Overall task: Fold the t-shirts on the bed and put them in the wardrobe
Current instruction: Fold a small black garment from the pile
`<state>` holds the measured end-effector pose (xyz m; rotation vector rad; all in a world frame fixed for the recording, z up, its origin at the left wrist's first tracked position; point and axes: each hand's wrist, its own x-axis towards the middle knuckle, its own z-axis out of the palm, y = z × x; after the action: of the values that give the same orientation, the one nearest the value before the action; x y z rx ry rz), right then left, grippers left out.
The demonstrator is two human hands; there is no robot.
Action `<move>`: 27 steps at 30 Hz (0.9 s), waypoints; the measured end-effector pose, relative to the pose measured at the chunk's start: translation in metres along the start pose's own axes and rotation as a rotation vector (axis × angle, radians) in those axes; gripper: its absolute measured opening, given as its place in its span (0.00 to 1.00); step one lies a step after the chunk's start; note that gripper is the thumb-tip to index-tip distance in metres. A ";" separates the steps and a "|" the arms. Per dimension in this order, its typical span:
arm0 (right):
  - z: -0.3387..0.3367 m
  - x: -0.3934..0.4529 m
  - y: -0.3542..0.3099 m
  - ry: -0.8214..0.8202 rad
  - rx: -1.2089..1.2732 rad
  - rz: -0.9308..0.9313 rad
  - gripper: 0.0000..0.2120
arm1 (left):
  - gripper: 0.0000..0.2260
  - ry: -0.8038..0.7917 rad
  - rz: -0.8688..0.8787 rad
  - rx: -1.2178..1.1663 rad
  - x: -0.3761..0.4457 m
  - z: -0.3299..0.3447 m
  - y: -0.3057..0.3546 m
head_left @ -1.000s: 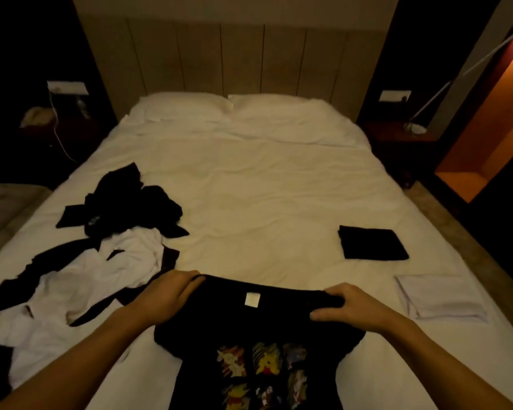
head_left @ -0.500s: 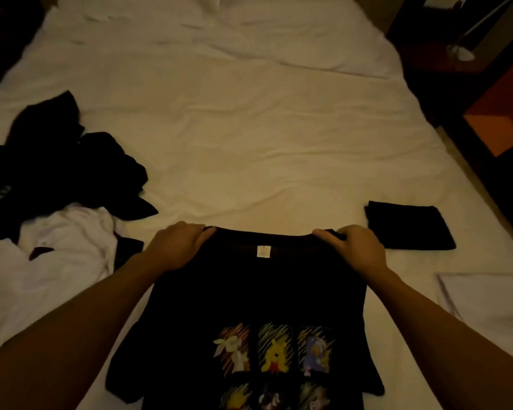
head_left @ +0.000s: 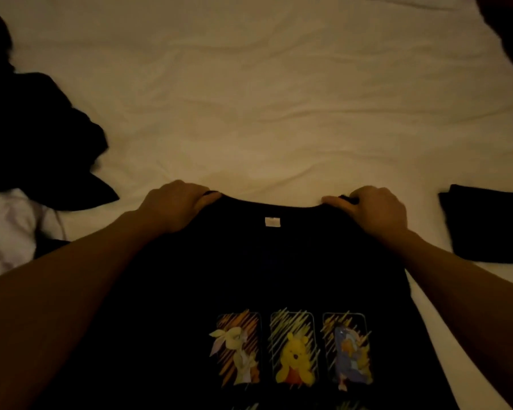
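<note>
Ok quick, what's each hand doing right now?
Left hand: closed, gripping the top edge of the black t-shirt.
Right hand: closed, gripping the same top edge on the other side.

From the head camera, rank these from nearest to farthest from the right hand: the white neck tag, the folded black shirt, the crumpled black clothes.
Measured from the right hand:
1. Folded black shirt, just to its right.
2. White neck tag, to its left; close to the first.
3. Crumpled black clothes, far left.

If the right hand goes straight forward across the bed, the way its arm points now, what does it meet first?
Probably nothing: the right hand, gripping the black printed t-shirt, points up the bare white bedsheet. The folded black t-shirt lies off to its right, outside that line, though depth is hard to judge.
</note>
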<state>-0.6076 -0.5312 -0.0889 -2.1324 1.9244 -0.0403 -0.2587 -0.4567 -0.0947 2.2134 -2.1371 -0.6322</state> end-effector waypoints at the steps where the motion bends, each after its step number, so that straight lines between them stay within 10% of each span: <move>1: 0.007 0.005 -0.001 0.020 0.005 0.000 0.36 | 0.22 0.013 0.005 -0.010 0.005 0.003 -0.002; 11: 0.043 -0.018 -0.021 0.080 -0.090 0.085 0.30 | 0.22 -0.144 -0.127 -0.472 -0.017 0.014 -0.019; 15: 0.037 -0.049 -0.073 0.266 -0.099 -0.328 0.23 | 0.15 -0.277 -0.215 -0.593 -0.042 -0.005 -0.047; 22: 0.063 -0.135 -0.230 -0.191 0.266 -0.813 0.16 | 0.12 -0.406 -0.587 -1.191 -0.150 0.003 -0.081; 27: 0.075 -0.108 -0.290 -0.343 -0.175 -0.838 0.24 | 0.20 -0.614 -0.651 -1.349 -0.206 0.009 -0.096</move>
<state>-0.3234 -0.3883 -0.0817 -2.6843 0.7879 0.3175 -0.1680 -0.2499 -0.0706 1.7765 -0.4042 -2.0998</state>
